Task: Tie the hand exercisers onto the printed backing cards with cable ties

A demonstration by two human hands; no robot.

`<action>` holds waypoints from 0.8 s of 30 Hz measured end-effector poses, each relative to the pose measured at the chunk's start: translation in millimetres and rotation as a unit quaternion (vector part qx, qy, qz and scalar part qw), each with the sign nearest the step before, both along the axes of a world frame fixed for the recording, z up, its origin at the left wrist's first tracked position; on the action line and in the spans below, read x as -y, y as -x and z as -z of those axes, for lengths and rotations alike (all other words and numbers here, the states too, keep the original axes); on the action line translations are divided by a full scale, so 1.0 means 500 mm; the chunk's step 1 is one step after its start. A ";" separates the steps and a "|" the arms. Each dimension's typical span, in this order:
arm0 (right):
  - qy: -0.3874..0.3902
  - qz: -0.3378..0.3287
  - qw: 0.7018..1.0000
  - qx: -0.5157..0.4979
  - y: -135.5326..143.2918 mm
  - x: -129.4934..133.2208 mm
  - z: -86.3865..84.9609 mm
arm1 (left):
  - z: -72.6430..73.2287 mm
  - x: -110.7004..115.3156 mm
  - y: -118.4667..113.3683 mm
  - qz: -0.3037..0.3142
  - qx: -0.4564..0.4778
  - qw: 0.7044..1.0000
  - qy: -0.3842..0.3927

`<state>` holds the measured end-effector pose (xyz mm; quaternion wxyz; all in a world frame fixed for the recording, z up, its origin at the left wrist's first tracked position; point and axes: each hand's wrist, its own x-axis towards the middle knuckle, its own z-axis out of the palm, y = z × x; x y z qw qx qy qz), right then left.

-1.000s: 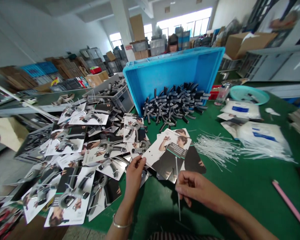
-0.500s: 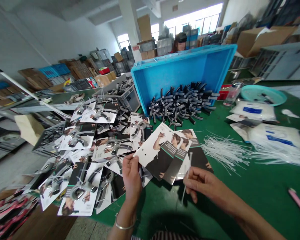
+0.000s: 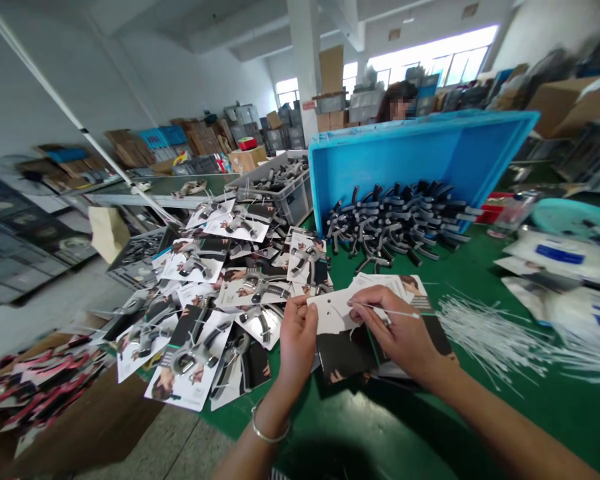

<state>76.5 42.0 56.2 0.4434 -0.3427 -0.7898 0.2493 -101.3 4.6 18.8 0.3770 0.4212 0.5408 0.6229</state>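
My left hand (image 3: 299, 333) pinches the left edge of a printed backing card (image 3: 347, 353) with two small holes near that edge. In my right hand (image 3: 395, 327), closed in a pinch, is a white cable tie (image 3: 396, 312), its tip close to the card's holes. Further printed cards (image 3: 413, 285) lie on the table just behind and under the held one. To the left spreads a pile of cards with grey-and-black hand grips (image 3: 193, 360) fastened on them. Loose white cable ties (image 3: 485, 333) lie to the right of my right hand.
A tipped blue crate (image 3: 410, 153) spills loose hand grips (image 3: 400, 220) onto the green table (image 3: 380, 427). Behind the pile stands a grey crate (image 3: 295, 200) of grips. Plastic bags (image 3: 555, 250) and a turquoise tray (image 3: 575, 210) are at right. Another person sits beyond the blue crate.
My right hand has brought the cable tie up and left, over the card near its holes. The held card has turned more level. The view has swung left.
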 end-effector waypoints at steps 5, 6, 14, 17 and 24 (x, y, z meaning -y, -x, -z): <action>-0.030 -0.002 0.998 0.050 0.013 -0.002 0.017 | 0.003 0.000 -0.001 0.013 0.014 1.000 -0.004; -0.043 -0.008 0.997 0.061 0.013 -0.006 0.014 | 0.002 0.000 -0.004 0.020 0.018 1.000 -0.008; 0.072 -0.153 0.977 0.131 -0.025 -0.057 -0.025 | -0.024 0.002 -0.017 0.127 0.048 0.990 0.022; 0.215 -0.154 0.963 0.050 -0.048 -0.054 -0.011 | -0.023 0.004 -0.007 0.171 0.078 0.980 0.065; 0.331 -0.122 0.935 -0.042 -0.060 -0.036 0.033 | 0.017 0.022 -0.020 0.233 0.075 0.967 0.069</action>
